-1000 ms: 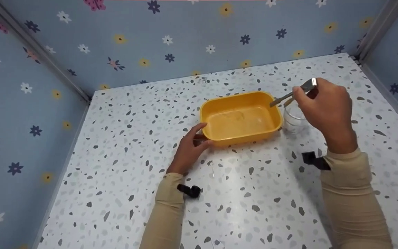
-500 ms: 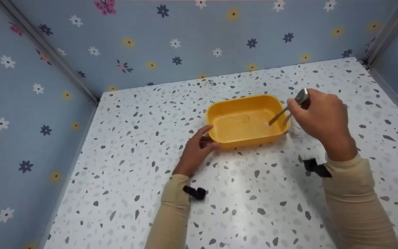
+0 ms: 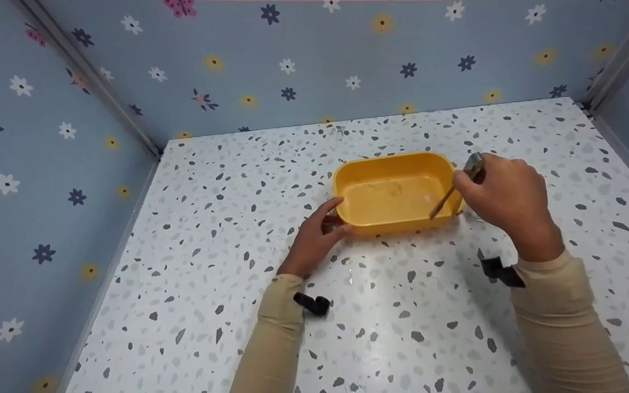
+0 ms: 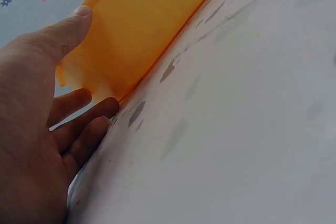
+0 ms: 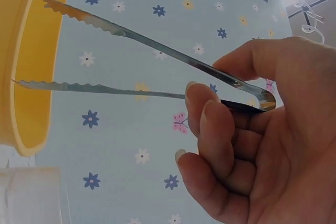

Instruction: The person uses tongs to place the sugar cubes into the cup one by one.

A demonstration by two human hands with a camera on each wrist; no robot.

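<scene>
A yellow plastic tub (image 3: pixel 396 222) with rounded corners stands on the speckled table, with no separate object visible inside. My left hand (image 3: pixel 314 237) holds its left end, the thumb on the front wall and the fingers around the corner. In the left wrist view the thumb lies against the tub's wall (image 4: pixel 142 30). My right hand (image 3: pixel 511 196) grips small metal tongs (image 3: pixel 445 199) near their bend, over the tub's right end. The right wrist view shows the tongs' serrated arms (image 5: pixel 157 51) spread apart, nothing between them, their tips overlapping the tub.
A clear glass (image 5: pixel 31 198) stands just right of the tub, mostly hidden behind my right hand in the head view. The white speckled table (image 3: pixel 211 218) is bordered by blue flower-patterned panels (image 3: pixel 325 54) at the back and sides.
My right hand has moved down and toward me with the tongs, from above the glass to the tub's right end. The left hand keeps its place on the tub; the head view has shifted slightly.
</scene>
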